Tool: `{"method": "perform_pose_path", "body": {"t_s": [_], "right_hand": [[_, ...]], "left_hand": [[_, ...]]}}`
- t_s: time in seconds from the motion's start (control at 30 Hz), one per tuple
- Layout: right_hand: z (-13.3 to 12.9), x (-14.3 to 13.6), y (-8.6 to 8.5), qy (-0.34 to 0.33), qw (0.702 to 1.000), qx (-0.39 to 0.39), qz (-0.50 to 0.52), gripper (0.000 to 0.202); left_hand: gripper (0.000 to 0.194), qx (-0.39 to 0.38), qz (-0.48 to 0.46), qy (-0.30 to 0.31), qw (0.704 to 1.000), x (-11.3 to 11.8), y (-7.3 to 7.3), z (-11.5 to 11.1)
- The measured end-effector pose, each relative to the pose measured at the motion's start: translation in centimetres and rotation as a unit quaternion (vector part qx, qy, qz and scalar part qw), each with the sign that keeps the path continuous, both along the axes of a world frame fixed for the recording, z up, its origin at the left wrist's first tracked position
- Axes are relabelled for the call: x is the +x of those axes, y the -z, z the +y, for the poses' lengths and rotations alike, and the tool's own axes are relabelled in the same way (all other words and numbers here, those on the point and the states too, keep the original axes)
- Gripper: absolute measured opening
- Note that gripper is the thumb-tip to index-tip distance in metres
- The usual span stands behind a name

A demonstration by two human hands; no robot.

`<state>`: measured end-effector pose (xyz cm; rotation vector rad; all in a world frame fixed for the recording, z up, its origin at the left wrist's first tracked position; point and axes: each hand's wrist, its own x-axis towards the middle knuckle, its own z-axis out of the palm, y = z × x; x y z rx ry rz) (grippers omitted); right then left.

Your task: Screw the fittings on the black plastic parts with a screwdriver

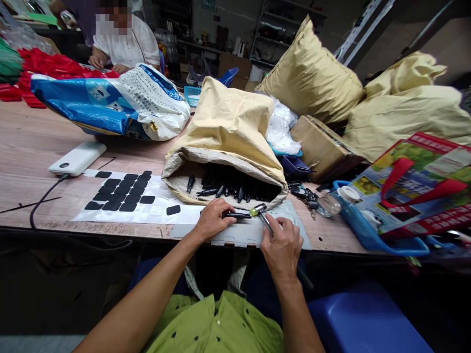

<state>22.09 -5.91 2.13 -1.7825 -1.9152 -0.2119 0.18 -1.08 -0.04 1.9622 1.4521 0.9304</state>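
My left hand (pixel 214 218) pinches a slim black pen-like piece (pixel 239 215), which lies level just in front of the sack's mouth. Closed around the metal handle of a small hammer (pixel 259 210) is my right hand (pixel 282 241). The hammer has a yellow-green face on its left side, close to the tip of the black piece. Beneath both hands is a grey board (pixel 235 236) at the table's front edge. An open beige sack (pixel 228 117) faces me, with many similar black pieces (pixel 240 192) inside its mouth.
Left lie black rounded tiles (pixel 125 192) on a white sheet (pixel 156 212), and a white power bank (pixel 78 158) with cable. Behind is a blue-and-white bag (pixel 110 105). Right are keys (pixel 312 202), a blue basket (pixel 371 240) and a colourful bag (pixel 415 186). A person (pixel 127 46) sits across.
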Motion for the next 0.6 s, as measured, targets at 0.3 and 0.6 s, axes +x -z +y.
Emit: {"method": "perform_pose_path", "body": {"t_s": [0.3, 0.6], "right_hand": [[1.5, -3.0, -0.1, -0.193, 0.978, -0.075, 0.0, 0.023], [2.2, -3.9, 1.7, -0.178, 0.981, -0.063, 0.052, 0.019]], "left_hand": [[0.022, -0.018, -0.113, 0.05, 0.992, -0.5, 0.0, -0.1], [0.016, -0.013, -0.106, 0.004, 0.994, -0.1, 0.7, 0.4]]}}
